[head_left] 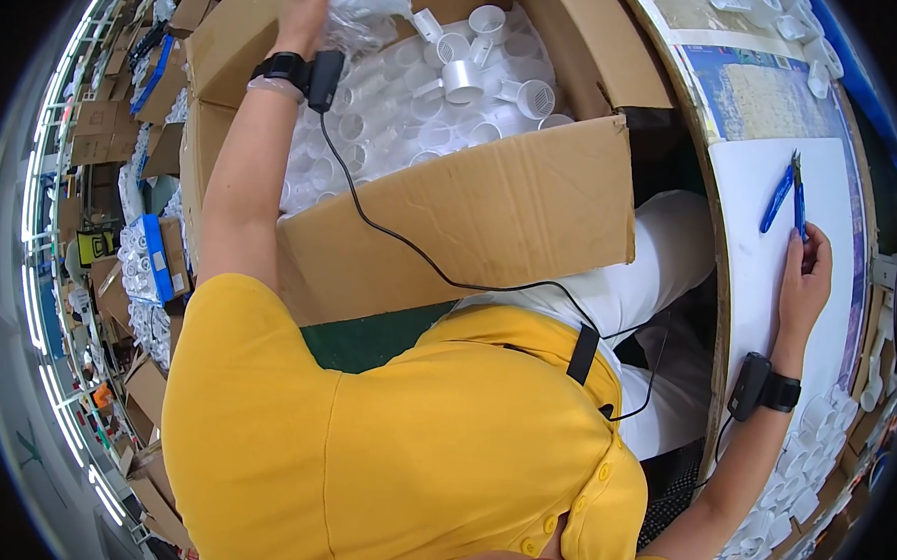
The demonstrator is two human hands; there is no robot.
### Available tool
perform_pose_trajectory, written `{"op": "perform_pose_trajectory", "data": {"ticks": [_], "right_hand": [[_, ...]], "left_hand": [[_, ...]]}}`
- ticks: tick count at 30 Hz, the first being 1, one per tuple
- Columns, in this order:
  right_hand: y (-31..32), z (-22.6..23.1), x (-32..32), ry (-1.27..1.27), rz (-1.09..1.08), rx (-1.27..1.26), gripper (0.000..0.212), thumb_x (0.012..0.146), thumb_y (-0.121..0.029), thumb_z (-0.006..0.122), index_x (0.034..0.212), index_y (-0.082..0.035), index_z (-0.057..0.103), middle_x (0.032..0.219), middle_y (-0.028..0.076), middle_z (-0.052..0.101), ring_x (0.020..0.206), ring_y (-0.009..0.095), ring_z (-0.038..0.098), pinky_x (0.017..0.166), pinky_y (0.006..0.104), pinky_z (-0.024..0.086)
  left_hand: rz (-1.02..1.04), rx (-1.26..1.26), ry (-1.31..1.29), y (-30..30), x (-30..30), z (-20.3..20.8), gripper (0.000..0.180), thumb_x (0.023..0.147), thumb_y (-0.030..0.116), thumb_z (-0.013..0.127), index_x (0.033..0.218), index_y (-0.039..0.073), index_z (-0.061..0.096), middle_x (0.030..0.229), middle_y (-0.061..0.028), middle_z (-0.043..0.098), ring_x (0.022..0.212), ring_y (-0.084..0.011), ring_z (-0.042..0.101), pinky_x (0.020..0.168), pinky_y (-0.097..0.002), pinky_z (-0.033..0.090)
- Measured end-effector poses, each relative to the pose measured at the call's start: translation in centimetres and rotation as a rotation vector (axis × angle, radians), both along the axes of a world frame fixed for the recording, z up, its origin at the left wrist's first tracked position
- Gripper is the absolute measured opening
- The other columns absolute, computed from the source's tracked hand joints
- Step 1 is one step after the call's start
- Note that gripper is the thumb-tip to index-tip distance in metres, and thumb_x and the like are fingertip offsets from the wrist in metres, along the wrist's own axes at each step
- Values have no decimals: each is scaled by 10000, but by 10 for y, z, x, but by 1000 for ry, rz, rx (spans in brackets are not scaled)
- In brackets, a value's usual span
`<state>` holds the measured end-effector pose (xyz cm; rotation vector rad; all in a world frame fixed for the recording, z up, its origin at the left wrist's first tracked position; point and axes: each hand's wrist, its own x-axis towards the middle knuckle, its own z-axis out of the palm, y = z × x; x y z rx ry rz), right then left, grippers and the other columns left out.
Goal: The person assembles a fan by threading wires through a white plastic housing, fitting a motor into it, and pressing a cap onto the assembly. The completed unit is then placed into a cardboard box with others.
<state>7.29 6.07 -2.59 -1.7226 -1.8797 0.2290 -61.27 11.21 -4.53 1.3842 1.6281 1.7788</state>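
Note:
At the far left, my left hand [306, 16] is closed on a clear plastic bag [358, 18] at the open cardboard box [462, 206]. Inside the box lie many white plastic cups with handles [463, 80], some with slotted bottoms. Over on the right, my right hand [807, 276] has its fingers closed at the end of one handle of blue-handled nippers [795, 195]. Those nippers rest with handles apart on a white sheet [747, 208] on the worktable. Part of the left fingers is hidden by the bag.
White plastic parts are heaped on the table's near right [801, 456], with more at its far end [780, 19]. A black cable [400, 240] runs from my left wrist across the box front. Cardboard boxes and a blue crate [157, 257] stand to the left.

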Motion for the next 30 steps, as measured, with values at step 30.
{"op": "perform_pose_trajectory", "data": {"ticks": [30], "right_hand": [[0,0,1,5,-11,-3,262,924,-198,585,1126,-32,600,772,-20,498,680,63,417,621,183,366]], "left_hand": [[-476,-1484,1166,-115,4,-52,569,693,434,700,1090,29,647,1089,-198,636,997,-322,609,857,-376,472]]}}
